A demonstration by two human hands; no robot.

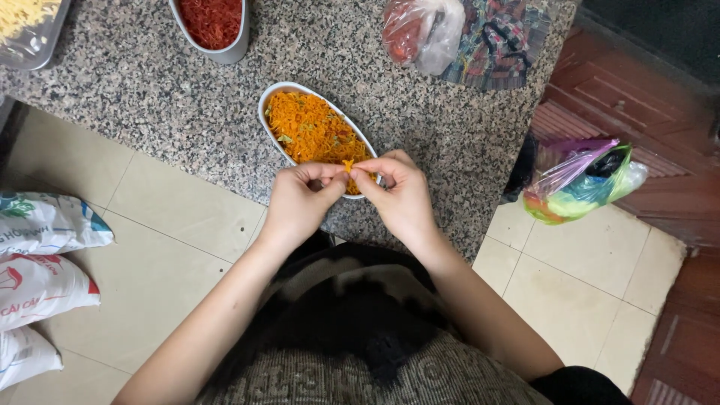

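Note:
An oval white dish full of orange petals stands on the speckled granite counter, right in front of me. My left hand and my right hand meet over the dish's near rim. Both pinch a small orange flower piece between thumbs and fingertips, held just above the petals.
A second dish with red petals sits at the counter's far edge, and a tray of yellow bits at the far left. A plastic bag lies beside patterned cloth. White sacks rest on the tiled floor at left, a colourful bag at right.

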